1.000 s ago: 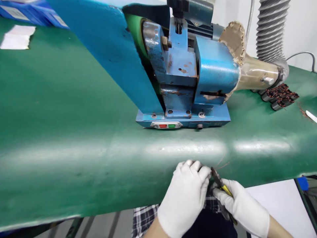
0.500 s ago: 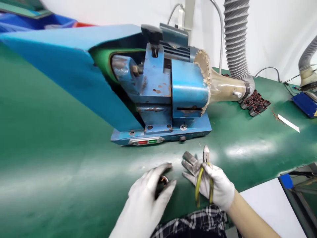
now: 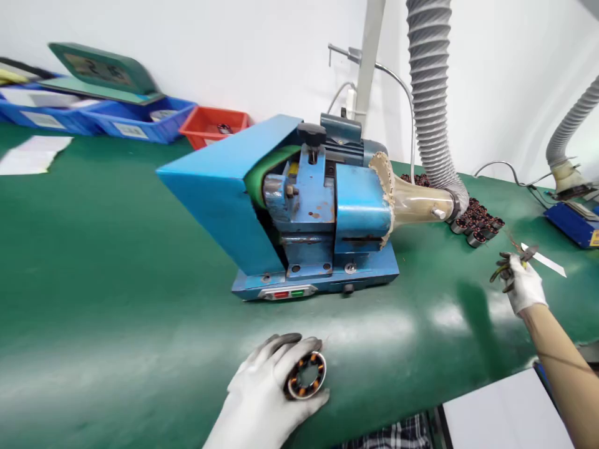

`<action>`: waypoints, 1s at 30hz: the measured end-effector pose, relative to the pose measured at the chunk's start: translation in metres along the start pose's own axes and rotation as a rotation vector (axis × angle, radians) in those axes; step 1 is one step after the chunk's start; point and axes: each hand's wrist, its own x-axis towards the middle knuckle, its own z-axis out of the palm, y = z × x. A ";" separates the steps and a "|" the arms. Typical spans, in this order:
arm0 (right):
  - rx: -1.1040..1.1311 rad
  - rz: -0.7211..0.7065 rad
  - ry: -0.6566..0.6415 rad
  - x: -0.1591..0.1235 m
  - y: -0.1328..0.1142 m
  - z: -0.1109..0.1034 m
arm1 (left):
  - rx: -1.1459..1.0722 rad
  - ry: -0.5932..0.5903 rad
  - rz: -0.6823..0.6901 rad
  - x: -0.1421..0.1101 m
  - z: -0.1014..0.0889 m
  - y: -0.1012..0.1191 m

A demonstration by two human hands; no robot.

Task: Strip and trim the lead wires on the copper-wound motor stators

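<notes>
My left hand, in a white glove with dark-stained fingertips, grips a round motor stator with copper windings around an open centre. The stator's ring faces up toward me, over the front part of the green table. Far to the right, my gloved right hand holds yellow-handled cutting pliers. Their metal jaws point right, above a white strip. Beyond that hand stands a group of similar stators with copper windings.
A blue belt-sanding machine stands mid-table, its clear duct joined to a grey hose. Blue bins, a red bin and a digital clock line the back left. A blue device sits at the far right.
My hands have moved apart. The right one has carried the pliers far right toward the white strip, while the left has kept the stator near the front. The view has tilted up.
</notes>
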 end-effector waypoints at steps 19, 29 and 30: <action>-0.568 -0.600 -0.792 -0.187 -0.041 0.095 | -1.753 -0.277 -0.641 -0.010 -0.014 0.072; 0.379 -0.562 -0.937 -0.240 -0.102 0.144 | -1.949 -0.299 -0.889 -0.011 -0.025 0.084; 0.416 -0.462 -0.900 -0.240 -0.100 0.146 | -1.960 -0.280 -0.911 -0.012 -0.022 0.084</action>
